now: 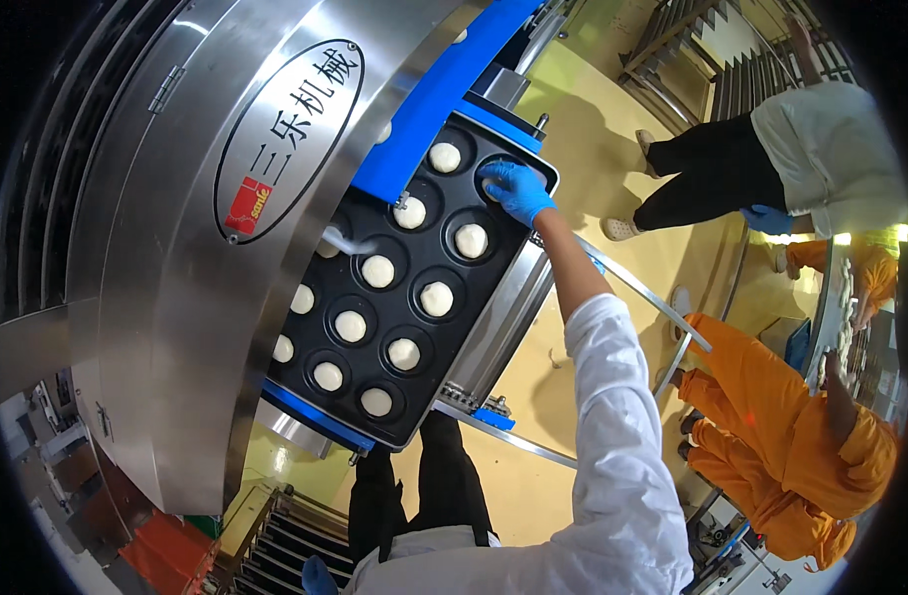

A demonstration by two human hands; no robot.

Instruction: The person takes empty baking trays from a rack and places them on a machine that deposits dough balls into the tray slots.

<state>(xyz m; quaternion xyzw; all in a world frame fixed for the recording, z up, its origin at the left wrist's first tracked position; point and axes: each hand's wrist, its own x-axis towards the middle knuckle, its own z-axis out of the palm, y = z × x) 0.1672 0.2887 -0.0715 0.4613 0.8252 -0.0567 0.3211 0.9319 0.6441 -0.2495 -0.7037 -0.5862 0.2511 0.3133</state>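
Observation:
A black baking tray [454,337] with round wells lies slanted beside the steel machine, a white dough ball [436,298] sitting in each well I can see into. At the tray's far right corner, my right hand [515,191] in a blue glove reaches down into a well. Its bent fingers close around a dough ball [489,188], which they partly cover. Down at the lower edge hangs my left hand [318,575], also blue-gloved, away from the tray. Its fingers are too cut off to read.
A large steel machine housing [176,258] fills the left, its blue conveyor belt [414,109] overhanging the tray. Metal rails [503,327] run along the tray's right side. Several people stand at right, one in white [831,149], others in orange [771,426]. A rack [290,545] stands below.

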